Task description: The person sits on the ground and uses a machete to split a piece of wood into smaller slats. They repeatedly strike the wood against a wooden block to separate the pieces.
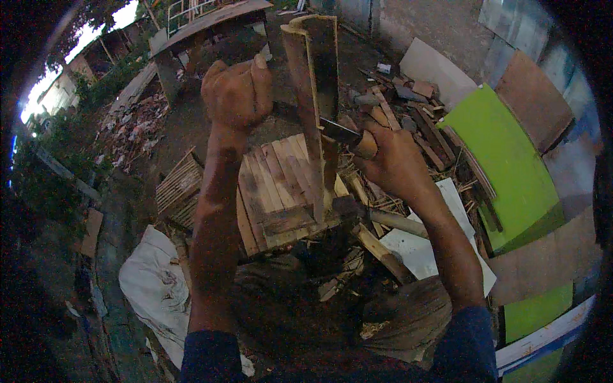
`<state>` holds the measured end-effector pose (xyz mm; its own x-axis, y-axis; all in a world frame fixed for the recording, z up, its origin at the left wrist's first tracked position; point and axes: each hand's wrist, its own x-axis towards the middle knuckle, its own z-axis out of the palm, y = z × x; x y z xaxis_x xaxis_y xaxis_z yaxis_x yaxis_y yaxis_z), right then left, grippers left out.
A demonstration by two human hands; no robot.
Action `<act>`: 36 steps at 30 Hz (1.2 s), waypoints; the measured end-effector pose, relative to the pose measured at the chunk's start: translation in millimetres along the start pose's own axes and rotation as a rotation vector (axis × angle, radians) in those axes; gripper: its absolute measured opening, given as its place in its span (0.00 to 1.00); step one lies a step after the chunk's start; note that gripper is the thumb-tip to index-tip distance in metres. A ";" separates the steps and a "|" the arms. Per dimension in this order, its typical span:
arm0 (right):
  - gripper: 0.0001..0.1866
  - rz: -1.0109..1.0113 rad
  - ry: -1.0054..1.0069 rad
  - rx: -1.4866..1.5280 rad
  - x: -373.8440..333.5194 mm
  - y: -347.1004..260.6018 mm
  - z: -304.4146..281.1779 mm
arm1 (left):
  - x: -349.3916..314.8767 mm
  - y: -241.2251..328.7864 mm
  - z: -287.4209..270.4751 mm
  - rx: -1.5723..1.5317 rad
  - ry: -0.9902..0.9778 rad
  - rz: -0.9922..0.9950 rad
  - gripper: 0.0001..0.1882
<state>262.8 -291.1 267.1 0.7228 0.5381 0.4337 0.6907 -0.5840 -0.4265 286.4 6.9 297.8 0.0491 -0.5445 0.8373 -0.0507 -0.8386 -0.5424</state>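
Above a small slatted wooden pallet point(281, 191), the left hand point(237, 96) is clenching closed beside an upright split bamboo piece point(317, 83), while the right hand point(396, 163) is gripping a wooden-handled knife point(348, 135) against it. Stiff, light, splintery-looking bamboo; probably best grasped on its smooth outer wall.

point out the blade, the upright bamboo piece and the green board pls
blade point(340, 132), head view, on the flat metal between bamboo and handle.
upright bamboo piece point(314, 70), head view, on its upper inner face.
green board point(511, 166), head view, on the middle of its face.
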 end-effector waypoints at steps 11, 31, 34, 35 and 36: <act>0.15 -0.236 0.226 0.006 29.0 -29.8 -62.9 | 22.6 -34.9 -32.2 0.080 -0.036 -0.071 0.14; 0.22 -0.143 0.147 -0.062 21.0 -32.2 -59.5 | 83.3 -37.2 -30.2 0.207 0.029 -0.079 0.15; 0.20 0.177 0.006 -0.064 -7.9 -12.8 9.1 | 10.4 8.5 -13.8 -0.081 -0.029 -0.203 0.17; 0.17 0.100 0.055 -0.020 -25.7 21.8 42.5 | -8.6 35.2 -4.3 -0.189 -0.033 -0.251 0.17; 0.16 0.065 0.086 -0.015 -30.5 40.2 49.3 | -20.1 58.2 2.4 -0.269 -0.053 -0.281 0.18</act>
<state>269.7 -301.1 197.6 0.7609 0.4448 0.4724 0.6414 -0.6255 -0.4442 284.9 -31.1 249.3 0.1490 -0.3000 0.9422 -0.2873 -0.9249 -0.2491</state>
